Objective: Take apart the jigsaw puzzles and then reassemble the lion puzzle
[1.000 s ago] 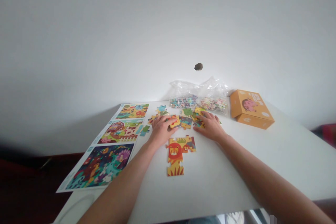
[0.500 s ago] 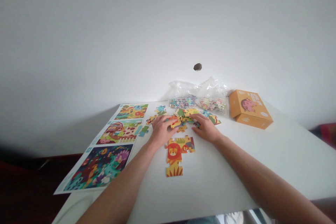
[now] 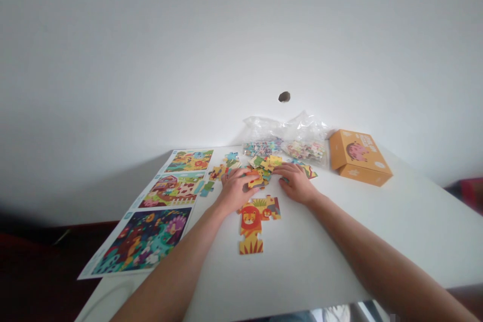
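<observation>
My left hand (image 3: 234,191) has its thumb and fingers closed on an orange-and-yellow puzzle piece (image 3: 255,179) at the near side of a loose pile of puzzle pieces (image 3: 272,162). At the pile's right edge is my right hand (image 3: 298,184), its thumb and fingers apart with no piece visible between them. Between my forearms lies a joined group of puzzle pieces (image 3: 251,217), showing a red-maned lion, grass and a smaller lion's head. Several other pieces (image 3: 207,188) lie left of my left hand.
A printed picture sheet (image 3: 130,211) with three scenes lies along the table's left edge. Clear plastic bags of pieces (image 3: 304,150) rest against the wall at the back. An orange box (image 3: 360,157) stands at the back right.
My left hand has moved slightly right with its piece. My right hand has shifted a little, and some pieces in the pile between the hands have moved.
</observation>
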The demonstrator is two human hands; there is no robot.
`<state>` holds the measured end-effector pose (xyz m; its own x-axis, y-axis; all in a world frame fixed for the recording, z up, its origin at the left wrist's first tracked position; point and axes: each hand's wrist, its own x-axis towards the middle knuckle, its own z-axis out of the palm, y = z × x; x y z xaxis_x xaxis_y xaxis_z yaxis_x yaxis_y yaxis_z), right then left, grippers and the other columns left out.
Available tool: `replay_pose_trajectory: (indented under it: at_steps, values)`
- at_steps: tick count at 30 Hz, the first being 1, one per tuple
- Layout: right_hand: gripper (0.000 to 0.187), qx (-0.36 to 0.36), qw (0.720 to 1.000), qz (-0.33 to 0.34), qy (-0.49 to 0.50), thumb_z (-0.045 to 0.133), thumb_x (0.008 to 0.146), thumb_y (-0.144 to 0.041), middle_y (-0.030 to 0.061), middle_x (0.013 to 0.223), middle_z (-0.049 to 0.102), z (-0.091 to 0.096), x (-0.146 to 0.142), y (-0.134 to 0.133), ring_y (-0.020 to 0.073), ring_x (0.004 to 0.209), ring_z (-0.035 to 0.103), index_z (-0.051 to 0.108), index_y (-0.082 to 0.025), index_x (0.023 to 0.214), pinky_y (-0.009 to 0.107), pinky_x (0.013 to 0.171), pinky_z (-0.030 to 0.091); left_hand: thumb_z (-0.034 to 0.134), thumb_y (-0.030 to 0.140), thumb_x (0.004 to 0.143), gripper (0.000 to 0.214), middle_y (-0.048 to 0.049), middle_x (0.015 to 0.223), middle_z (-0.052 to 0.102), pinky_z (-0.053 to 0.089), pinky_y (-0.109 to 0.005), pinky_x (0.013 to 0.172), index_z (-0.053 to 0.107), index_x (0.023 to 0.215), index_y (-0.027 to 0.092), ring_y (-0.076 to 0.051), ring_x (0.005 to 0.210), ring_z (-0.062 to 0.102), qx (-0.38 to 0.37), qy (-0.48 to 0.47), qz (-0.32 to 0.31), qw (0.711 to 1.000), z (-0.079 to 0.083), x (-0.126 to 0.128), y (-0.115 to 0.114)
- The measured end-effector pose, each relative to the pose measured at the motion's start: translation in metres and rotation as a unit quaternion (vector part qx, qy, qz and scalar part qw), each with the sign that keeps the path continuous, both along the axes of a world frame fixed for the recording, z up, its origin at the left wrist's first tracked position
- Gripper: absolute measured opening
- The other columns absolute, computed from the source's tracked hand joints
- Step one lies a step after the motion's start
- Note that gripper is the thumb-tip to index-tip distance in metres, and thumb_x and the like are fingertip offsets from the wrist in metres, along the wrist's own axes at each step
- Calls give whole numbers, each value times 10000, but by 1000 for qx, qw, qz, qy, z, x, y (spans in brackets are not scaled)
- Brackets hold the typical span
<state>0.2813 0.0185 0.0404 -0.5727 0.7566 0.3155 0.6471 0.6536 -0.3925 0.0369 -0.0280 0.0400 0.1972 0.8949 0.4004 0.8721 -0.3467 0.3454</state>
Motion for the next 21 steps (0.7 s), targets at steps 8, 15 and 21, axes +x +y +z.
replay_pose_trajectory:
  at_steps: [8,15,21]
  values:
    - [374,-18,995,-97,-34,551,900,-476,67,1390,565,-1,2,4,402,1349,377,642,-313,1224,771,1034,130,761,331,754,566,-46,1248,646,371,-464,1067,593,1294,300,-278,1219,534,6,-26,5,1000,0,0,1]
    - [481,-152,961,-2,229,563,887,-509,59,911,726,7,-12,-12,202,802,638,595,-184,1241,339,745,489,751,364,777,637,-64,1302,608,340,-435,1112,512,1362,281,-264,1249,502,79,-42,-91,992,11,4,-4]
    - [462,-245,894,2,375,648,828,-496,-12,678,606,-6,-16,-8,134,606,543,567,-140,1111,261,579,401,778,401,731,892,-107,1459,463,295,-490,1152,337,1494,264,-316,1367,376,46,-45,-129,990,12,5,-9]
